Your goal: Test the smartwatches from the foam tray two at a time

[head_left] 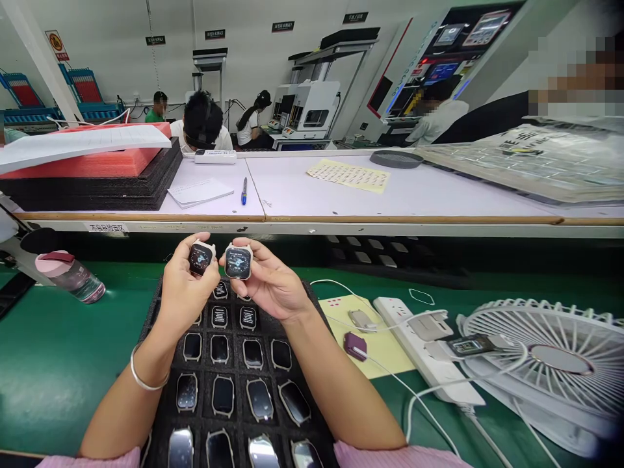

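One bottle (pixel 73 279), pink-capped, tilted in view at far left on a green bench (pixel 39 354). Behind, on a pale shelf (pixel 283 188), a foam stack (pixel 92 185) with paper (pixel 88 144) on top. Next, the left hand (pixel 188 296), thumb and fingers narrowed around the left watch (pixel 200 258), its lit dial facing the viewer. Just beside, the right watch (pixel 238 262), showing a similar lit dial, pinched by its edges between thumb and fingers of the right hand (pixel 275 286). Both held up clear of a black foam tray (pixel 236 351), over its far end. In the tray, rows of more watches (pixel 253 354), some hidden by hands and arms: toward the far end, a few lit watches (pixel 219 317) with text too small to read; closer to the viewer, dark watches (pixel 223 395), face up in separate slots. Progress, judging by screens alone: two lit and in hand, a few lit in the tray, most left dark; impossible to say which have already been handled. Further right, a yellow sheet (pixel 387 344) beneath a purple case (pixel 355 346) and a beige case (pixel 361 319), then a white power strip (pixel 422 357) and, at far right, a white fan (pixel 560 359).
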The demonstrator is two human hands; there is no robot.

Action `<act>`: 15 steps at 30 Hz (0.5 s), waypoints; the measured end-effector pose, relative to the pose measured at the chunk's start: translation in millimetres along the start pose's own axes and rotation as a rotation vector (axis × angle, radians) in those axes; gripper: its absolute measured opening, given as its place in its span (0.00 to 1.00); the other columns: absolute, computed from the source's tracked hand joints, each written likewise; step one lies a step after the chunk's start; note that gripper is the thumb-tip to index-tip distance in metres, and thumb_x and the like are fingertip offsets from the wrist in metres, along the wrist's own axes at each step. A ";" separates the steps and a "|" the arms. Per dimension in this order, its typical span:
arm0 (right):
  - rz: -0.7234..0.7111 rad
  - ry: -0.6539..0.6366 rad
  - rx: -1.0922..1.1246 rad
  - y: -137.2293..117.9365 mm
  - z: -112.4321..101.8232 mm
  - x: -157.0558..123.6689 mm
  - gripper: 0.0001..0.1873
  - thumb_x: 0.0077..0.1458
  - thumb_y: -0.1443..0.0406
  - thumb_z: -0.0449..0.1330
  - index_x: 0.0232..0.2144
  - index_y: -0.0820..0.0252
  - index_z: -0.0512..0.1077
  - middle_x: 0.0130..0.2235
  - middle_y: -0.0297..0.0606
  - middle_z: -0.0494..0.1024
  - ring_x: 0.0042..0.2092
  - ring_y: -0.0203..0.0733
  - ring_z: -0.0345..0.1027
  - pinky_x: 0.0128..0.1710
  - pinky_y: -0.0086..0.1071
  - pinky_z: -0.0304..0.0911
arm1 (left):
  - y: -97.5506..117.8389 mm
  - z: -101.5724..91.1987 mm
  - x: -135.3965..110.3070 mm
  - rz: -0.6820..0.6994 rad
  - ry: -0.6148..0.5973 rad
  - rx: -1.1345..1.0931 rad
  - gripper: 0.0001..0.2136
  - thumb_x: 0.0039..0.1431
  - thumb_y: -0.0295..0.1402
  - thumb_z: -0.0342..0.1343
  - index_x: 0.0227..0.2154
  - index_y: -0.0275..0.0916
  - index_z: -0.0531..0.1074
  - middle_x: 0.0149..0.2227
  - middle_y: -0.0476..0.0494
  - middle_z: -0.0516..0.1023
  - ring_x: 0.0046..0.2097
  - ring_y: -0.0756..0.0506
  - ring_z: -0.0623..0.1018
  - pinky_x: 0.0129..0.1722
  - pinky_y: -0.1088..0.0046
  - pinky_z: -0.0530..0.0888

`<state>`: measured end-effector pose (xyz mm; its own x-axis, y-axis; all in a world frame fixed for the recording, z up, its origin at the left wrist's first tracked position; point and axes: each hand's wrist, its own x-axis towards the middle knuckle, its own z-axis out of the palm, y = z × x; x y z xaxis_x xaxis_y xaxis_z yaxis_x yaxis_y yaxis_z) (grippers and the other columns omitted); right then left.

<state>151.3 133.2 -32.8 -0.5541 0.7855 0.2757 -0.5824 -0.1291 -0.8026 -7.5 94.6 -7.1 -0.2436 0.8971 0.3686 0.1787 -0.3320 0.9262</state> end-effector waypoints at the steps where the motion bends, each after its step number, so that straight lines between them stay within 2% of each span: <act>1: 0.000 -0.006 0.010 -0.1 0.2 -0.1 0.23 0.51 0.56 0.72 0.48 0.51 0.73 0.41 0.36 0.80 0.26 0.35 0.66 0.29 0.34 0.65 | 0.2 0.1 -0.1 0.005 0.002 0.003 0.21 0.48 0.33 0.62 0.48 0.37 0.74 0.32 0.50 0.72 0.30 0.51 0.69 0.29 0.77 0.69; 9: -0.009 -0.021 0.048 -0.5 0.8 0.1 0.22 0.52 0.57 0.73 0.47 0.51 0.75 0.41 0.36 0.82 0.27 0.34 0.68 0.29 0.32 0.65 | -0.3 0.4 -0.2 0.000 -0.003 -0.028 0.23 0.48 0.34 0.62 0.49 0.38 0.73 0.33 0.49 0.73 0.31 0.51 0.70 0.31 0.76 0.70; 15: -0.015 -0.017 0.044 -0.4 0.0 -0.3 0.22 0.52 0.57 0.73 0.47 0.52 0.75 0.40 0.36 0.82 0.26 0.34 0.68 0.28 0.32 0.66 | 0.2 -0.2 -0.8 -0.009 -0.006 0.004 0.22 0.47 0.33 0.61 0.48 0.37 0.74 0.33 0.50 0.73 0.30 0.52 0.68 0.29 0.77 0.68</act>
<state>151.6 133.0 -32.6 -0.5550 0.7770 0.2970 -0.6164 -0.1444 -0.7741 -7.5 93.8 -7.2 -0.2399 0.9016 0.3600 0.1800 -0.3231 0.9291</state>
